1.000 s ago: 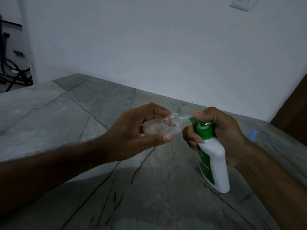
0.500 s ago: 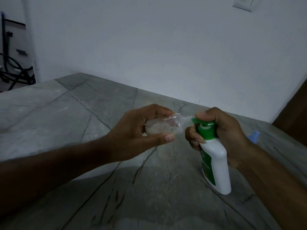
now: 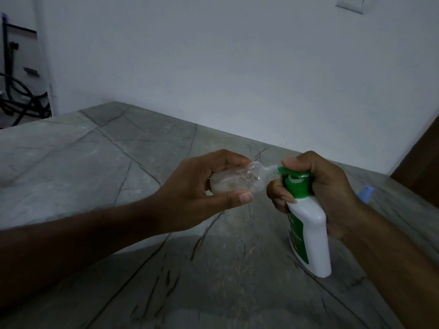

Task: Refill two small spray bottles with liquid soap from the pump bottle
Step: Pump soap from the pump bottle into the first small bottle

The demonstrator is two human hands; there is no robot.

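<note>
My left hand (image 3: 202,193) grips a small clear spray bottle (image 3: 240,180), capless and lying on its side, with whitish liquid pooled at its bottom end. Its open neck meets the green nozzle of the white pump bottle (image 3: 308,231), which stands tilted on the grey stone counter (image 3: 95,167). My right hand (image 3: 327,188) wraps the pump bottle's neck, with the forefinger pressing on the green pump head. A small blue cap (image 3: 366,194) shows just behind my right wrist; whatever it sits on is hidden.
A white wall runs along the counter's far edge. A brown wooden panel (image 3: 422,167) rises at the right. Dark pipes or cables (image 3: 16,98) sit beyond the counter's left end. A wall switch plate (image 3: 350,4) is at top right.
Both hands, with the two bottles, hold nearly the same pose; they sit slightly lower and to the right in view. The pump head looks pushed a little further down.
</note>
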